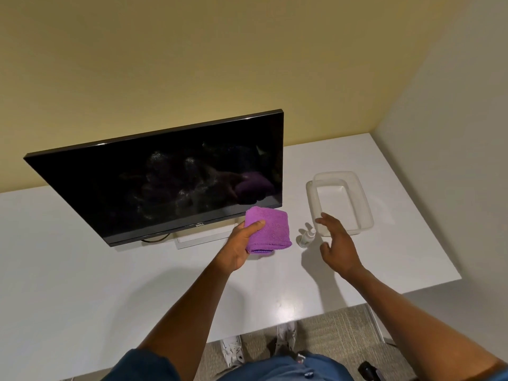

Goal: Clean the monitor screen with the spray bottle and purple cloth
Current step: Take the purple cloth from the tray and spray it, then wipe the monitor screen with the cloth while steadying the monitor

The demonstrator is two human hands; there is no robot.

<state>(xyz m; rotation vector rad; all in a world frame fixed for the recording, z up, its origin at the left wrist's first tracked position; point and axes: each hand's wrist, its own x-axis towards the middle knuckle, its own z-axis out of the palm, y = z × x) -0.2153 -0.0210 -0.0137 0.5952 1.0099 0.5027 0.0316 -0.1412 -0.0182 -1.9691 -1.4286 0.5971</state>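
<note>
Wiping due: spray droplets speckle monitor (165, 182) screen.
Left hand (239, 243): grasping folded purple cloth (268, 229).
Right hand (336, 243): released, fingers spread beside spray bottle (306, 237).
Next: press cloth flat, sweep across droplets.

- The purple cloth (268, 229) hid the fingers of the left hand (242, 243) behind it; only the thumb showed.
- The monitor (170, 182) covered most of its own stand and cable.
- The spray bottle (307, 237) was too small to read.
- The counter (82, 270) ran off the left edge.
- Spray marks on the screen were faint and blurred.
</note>
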